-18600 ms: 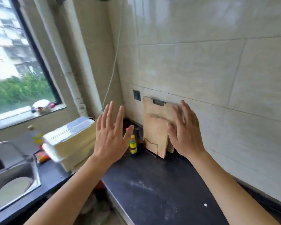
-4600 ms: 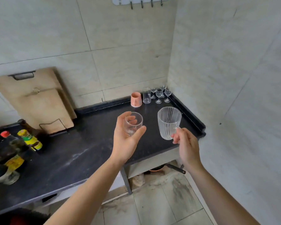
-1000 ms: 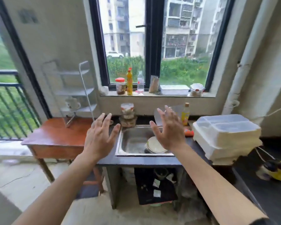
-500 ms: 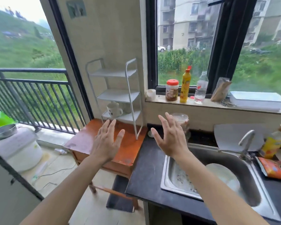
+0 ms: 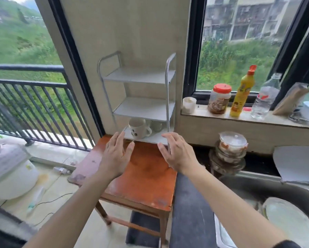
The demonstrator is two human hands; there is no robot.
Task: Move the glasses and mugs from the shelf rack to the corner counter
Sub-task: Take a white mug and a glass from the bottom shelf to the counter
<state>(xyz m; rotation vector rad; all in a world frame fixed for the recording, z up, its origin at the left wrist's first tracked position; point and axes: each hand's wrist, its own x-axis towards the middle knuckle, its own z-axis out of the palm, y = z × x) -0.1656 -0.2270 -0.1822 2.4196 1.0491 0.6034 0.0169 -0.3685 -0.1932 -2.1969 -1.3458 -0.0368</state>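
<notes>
The left hand (image 5: pixel 115 156) and right hand (image 5: pixel 178 154) hover open and empty, and at their twelve o'clock the shelf rack (image 5: pixel 141 76) carries just a white mug (image 5: pixel 137 130) and a second mug (image 5: pixel 156 125) on its bottom shelf, so I judge little is left to move.

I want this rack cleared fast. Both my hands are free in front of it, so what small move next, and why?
Probably reach the left hand forward and take the white mug on the bottom shelf of the rack. It stands nearest, just past that hand's fingertips, and the right hand is open too. A second mug stands behind it.
</notes>
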